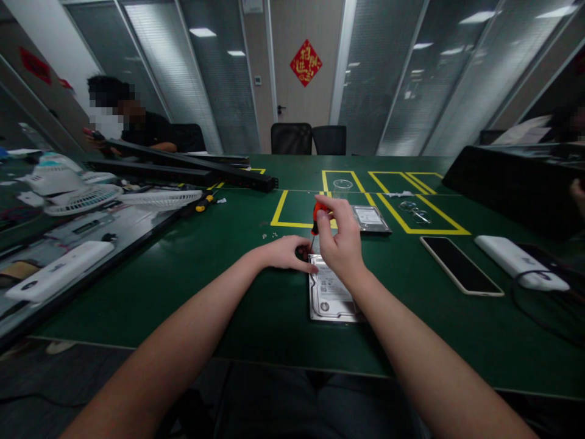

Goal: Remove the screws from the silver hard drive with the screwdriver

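Observation:
A silver hard drive with a white label lies flat on the green table in front of me. My right hand grips the red-and-black handle of a screwdriver from above, and its thin shaft points down at the drive's far left corner. Around that same corner, my left hand is closed, with the thumb on the drive's top edge and the other fingers partly hidden. A second hard drive lies just beyond my right hand. Tiny loose pieces, perhaps screws, are scattered left of it.
A phone and a white power strip with a cable lie to the right. Glasses and a clear cup stand farther back. On the left are a white fan, black rails and a yellow-handled screwdriver. Other people sit nearby.

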A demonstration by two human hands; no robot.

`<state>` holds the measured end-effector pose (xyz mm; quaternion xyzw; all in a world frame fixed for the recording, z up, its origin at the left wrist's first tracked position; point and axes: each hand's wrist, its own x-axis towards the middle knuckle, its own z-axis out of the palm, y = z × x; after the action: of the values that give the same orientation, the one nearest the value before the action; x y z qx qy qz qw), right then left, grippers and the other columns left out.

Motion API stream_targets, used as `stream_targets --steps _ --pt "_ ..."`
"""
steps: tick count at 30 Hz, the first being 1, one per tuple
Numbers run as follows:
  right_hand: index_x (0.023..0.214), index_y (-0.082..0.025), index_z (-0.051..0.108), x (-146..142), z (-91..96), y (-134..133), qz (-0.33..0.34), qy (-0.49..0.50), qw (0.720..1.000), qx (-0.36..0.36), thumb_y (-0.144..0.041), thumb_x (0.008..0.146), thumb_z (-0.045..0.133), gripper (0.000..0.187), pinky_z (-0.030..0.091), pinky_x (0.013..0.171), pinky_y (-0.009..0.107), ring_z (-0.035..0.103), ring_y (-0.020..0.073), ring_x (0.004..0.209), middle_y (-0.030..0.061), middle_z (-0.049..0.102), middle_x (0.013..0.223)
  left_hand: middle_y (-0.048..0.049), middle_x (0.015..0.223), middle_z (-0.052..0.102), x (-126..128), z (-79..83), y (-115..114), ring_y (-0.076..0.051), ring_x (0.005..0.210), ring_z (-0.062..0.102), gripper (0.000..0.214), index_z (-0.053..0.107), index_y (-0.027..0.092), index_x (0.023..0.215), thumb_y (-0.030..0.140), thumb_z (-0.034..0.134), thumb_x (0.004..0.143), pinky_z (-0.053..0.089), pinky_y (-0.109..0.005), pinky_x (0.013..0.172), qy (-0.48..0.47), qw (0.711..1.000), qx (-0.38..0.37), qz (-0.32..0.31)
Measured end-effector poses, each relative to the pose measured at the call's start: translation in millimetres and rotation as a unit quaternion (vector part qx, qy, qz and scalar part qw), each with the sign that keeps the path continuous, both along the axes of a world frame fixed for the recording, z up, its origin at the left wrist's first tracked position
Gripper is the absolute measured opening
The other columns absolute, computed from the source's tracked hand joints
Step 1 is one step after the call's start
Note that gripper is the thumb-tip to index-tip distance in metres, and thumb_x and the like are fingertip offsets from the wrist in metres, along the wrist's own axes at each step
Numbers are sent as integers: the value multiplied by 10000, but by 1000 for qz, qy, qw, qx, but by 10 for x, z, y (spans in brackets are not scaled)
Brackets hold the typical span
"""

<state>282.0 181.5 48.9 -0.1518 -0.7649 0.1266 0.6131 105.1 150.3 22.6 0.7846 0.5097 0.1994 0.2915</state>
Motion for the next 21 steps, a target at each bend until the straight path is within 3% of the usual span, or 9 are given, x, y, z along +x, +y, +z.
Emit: stream_targets --steps 21 --pt "1214 -269 677 14 -1 6 -3 22 1000 -20 -252 1001 637 218 576 880 409 636 215 1049 85 620 1161 -78 1000 734 5 21 -16 -248 872 649 582 740 170 1097 597 845 716 466 -349 767 -12 1000 -7 8"
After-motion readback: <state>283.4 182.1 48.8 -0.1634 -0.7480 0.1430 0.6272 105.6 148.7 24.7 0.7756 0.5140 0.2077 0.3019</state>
